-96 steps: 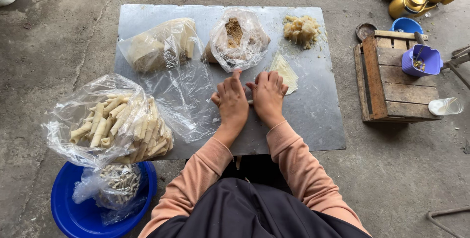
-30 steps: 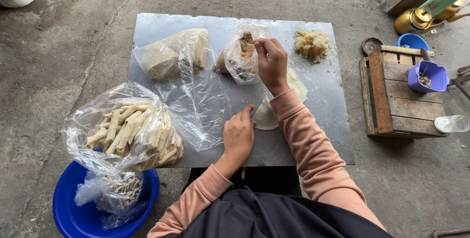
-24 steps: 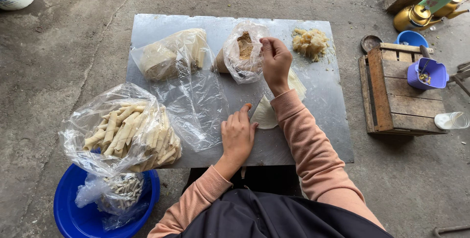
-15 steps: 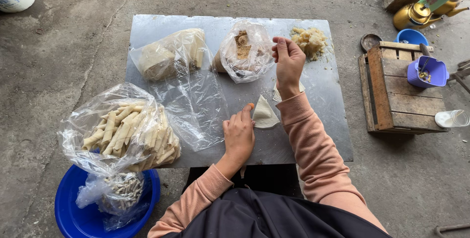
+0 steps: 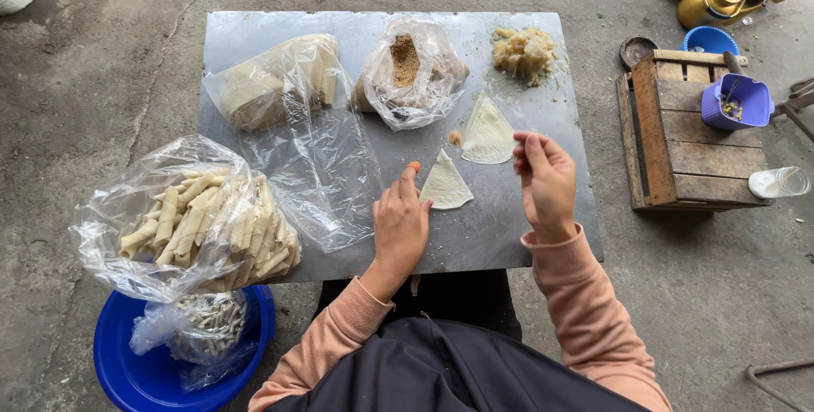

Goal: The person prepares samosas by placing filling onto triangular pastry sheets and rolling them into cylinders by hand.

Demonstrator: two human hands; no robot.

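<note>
The left hand [image 5: 400, 224] lay flat on the metal sheet [image 5: 254, 39], fingers loosely spread, its fingertips pinning the near-left edge of a small triangular wrapper [image 5: 447, 183]. The right hand [image 5: 544, 176] hovered just right of that wrapper, raised off the sheet, thumb and forefinger pressed together as if pinching a bit of filling; whether anything sat between them could not be told. Judged from this, the step in hand was filling a wrapper: the sheet was held down and the pinch was on its way to it, so the next move called for bringing the right hand left and down onto the triangle's middle without dragging the thin edge out from under the left fingertips. Just beyond the hands lay a second, larger wrapper [image 5: 488, 132] with a crumb of filling [image 5: 455, 137] beside it, and farther out the open bag of brown filling [image 5: 413, 73] and a loose pale heap [image 5: 524, 52]. Left of the left hand a slack clear plastic film [image 5: 318, 175] spread close, something a sweeping wrist could catch. Beyond it sat a bag of finished rolls [image 5: 199, 224] overhanging the sheet's near-left corner above a blue basin [image 5: 136, 378]. Right of the right hand the sheet's edge was near, then bare floor, then a wooden crate [image 5: 678, 149], so open room lay mostly between the two hands.
</note>
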